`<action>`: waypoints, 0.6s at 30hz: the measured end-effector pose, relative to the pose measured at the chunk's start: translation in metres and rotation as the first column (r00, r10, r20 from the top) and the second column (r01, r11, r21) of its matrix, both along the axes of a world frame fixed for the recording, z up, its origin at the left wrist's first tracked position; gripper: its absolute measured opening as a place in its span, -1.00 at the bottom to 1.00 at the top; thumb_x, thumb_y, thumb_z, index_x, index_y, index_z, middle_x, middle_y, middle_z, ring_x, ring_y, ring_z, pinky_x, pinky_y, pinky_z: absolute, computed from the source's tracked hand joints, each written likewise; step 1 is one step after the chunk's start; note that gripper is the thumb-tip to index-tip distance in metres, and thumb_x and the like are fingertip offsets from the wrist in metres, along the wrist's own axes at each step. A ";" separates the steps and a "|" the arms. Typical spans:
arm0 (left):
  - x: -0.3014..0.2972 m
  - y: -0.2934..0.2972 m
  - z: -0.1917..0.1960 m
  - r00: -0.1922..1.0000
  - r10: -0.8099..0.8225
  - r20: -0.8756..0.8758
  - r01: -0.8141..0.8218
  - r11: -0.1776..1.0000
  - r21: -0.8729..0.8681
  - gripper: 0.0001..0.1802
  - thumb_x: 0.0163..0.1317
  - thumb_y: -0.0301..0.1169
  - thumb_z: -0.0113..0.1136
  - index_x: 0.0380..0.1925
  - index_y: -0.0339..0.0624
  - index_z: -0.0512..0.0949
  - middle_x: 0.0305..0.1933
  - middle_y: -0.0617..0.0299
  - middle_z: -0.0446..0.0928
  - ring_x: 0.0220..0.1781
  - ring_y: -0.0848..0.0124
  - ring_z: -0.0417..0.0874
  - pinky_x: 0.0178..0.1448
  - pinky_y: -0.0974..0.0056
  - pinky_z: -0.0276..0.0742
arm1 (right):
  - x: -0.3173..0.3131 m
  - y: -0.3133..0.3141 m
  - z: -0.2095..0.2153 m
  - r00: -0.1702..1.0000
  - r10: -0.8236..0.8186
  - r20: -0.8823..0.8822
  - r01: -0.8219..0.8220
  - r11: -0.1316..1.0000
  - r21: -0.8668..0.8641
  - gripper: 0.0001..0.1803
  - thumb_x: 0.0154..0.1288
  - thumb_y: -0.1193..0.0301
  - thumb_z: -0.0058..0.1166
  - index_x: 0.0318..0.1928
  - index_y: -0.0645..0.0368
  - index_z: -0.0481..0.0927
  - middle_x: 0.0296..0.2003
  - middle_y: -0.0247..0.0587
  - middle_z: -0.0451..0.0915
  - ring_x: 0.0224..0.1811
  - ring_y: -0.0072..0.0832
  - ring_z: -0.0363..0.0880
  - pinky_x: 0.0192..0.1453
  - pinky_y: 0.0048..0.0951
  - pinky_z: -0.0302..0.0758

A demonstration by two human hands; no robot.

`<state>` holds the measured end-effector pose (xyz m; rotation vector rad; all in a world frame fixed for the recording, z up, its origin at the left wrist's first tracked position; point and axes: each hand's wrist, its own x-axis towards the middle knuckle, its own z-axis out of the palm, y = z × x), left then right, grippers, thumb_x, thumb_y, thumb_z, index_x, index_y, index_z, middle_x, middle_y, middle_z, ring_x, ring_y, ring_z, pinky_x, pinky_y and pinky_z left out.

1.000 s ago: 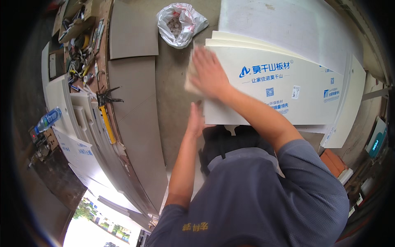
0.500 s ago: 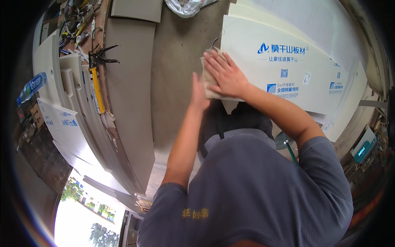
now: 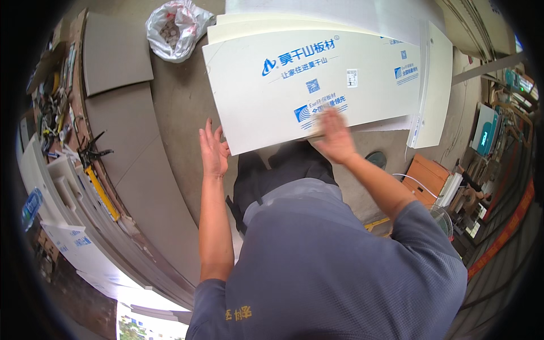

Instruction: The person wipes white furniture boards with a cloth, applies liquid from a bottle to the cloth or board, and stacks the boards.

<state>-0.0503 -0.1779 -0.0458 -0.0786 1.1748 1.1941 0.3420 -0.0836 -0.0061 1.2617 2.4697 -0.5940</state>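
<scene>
While hands (image 3: pixel 214 148) steady panel (image 3: pixel 317 85), bag (image 3: pixel 173 28) near.

We see the printed board (image 3: pixel 317 85) lying on a stack of boards (image 3: pixel 340 17); left of it sits a plastic bag (image 3: pixel 173 28), farther left the tool clutter (image 3: pixel 56 113).

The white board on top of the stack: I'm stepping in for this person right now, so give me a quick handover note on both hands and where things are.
Left hand: open, flat against the near left edge of the white board, gripping nothing.
Right hand: pressing a small pale pad or cloth, blurred, on the board's near edge by the blue print.
The board lies on a stack of similar boards.
How much of the face has been wiped can't be told; no finished area shows.
Tools lie on the bench to the left.
</scene>
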 end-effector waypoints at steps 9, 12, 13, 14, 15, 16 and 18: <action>0.015 0.024 0.015 0.681 -0.422 -0.598 0.262 0.904 -0.338 -0.27 0.58 -0.05 0.04 0.52 -0.28 0.12 0.33 -0.22 0.50 0.33 0.14 0.54 0.44 0.11 0.39 | 0.248 0.094 -0.071 0.520 -0.847 -0.107 0.806 0.445 0.390 -0.01 0.60 -0.12 -0.17 0.60 0.48 -0.12 0.64 0.32 -0.17 0.72 0.10 -0.31 0.75 -0.03 -0.24; 0.005 0.035 0.046 0.446 -0.535 -0.718 0.245 0.844 -0.477 -0.30 0.59 0.02 -0.02 0.44 -0.33 0.23 0.32 -0.28 0.50 0.34 0.05 0.54 0.45 0.07 0.38 | 0.288 0.112 -0.072 0.449 -0.878 -0.167 0.844 0.356 0.400 -0.04 0.61 -0.10 -0.18 0.56 0.55 -0.04 0.61 0.40 -0.09 0.70 0.19 -0.23 0.74 -0.02 -0.22; -0.002 0.046 0.059 0.398 -0.555 -0.731 0.246 0.832 -0.497 -0.32 0.60 0.02 -0.05 0.41 -0.35 0.25 0.30 -0.28 0.51 0.33 0.03 0.55 0.44 0.06 0.38 | 0.304 0.116 -0.066 0.445 -0.883 -0.146 0.841 0.357 0.405 -0.04 0.60 -0.12 -0.18 0.57 0.50 0.00 0.59 0.38 -0.02 0.66 0.19 -0.11 0.71 -0.01 -0.12; -0.012 0.054 0.071 0.349 -0.570 -0.743 0.241 0.821 -0.517 -0.33 0.61 0.03 -0.09 0.39 -0.36 0.27 0.29 -0.28 0.52 0.31 0.02 0.55 0.43 0.04 0.39 | 0.316 0.118 -0.059 0.445 -0.887 -0.127 0.838 0.362 0.408 -0.05 0.59 -0.15 -0.17 0.57 0.45 0.04 0.57 0.36 0.06 0.63 0.19 0.00 0.68 -0.01 -0.01; -0.020 0.060 0.077 0.298 -0.565 -0.769 0.241 0.824 -0.512 -0.37 0.63 0.02 -0.14 0.29 -0.39 0.34 0.24 -0.26 0.54 0.29 0.00 0.56 0.41 0.02 0.39 | 0.324 0.124 -0.050 0.448 -0.887 -0.111 0.834 0.369 0.411 -0.05 0.57 -0.17 -0.17 0.57 0.40 0.07 0.55 0.35 0.13 0.60 0.19 0.11 0.64 0.00 0.09; -0.028 0.059 0.079 0.246 -0.535 -0.808 0.198 0.844 -0.499 -0.39 0.63 0.01 -0.13 0.23 -0.41 0.39 0.19 -0.23 0.56 0.23 0.01 0.58 0.37 0.03 0.41 | 0.314 0.137 -0.025 0.373 -0.925 -0.068 0.888 0.335 0.315 -0.12 0.58 -0.17 -0.16 0.52 0.36 0.21 0.43 0.33 0.32 0.46 0.20 0.30 0.54 0.01 0.24; -0.041 0.076 0.070 0.151 -0.424 -0.893 0.138 0.903 -0.406 -0.42 0.63 -0.01 -0.12 0.11 -0.44 0.47 0.10 -0.19 0.61 0.13 0.03 0.61 0.30 0.05 0.46 | 0.321 0.155 0.007 0.289 -0.955 -0.071 0.941 0.270 0.206 -0.25 0.58 -0.14 -0.17 0.34 0.32 0.48 0.16 0.30 0.60 0.22 0.19 0.57 0.33 0.01 0.46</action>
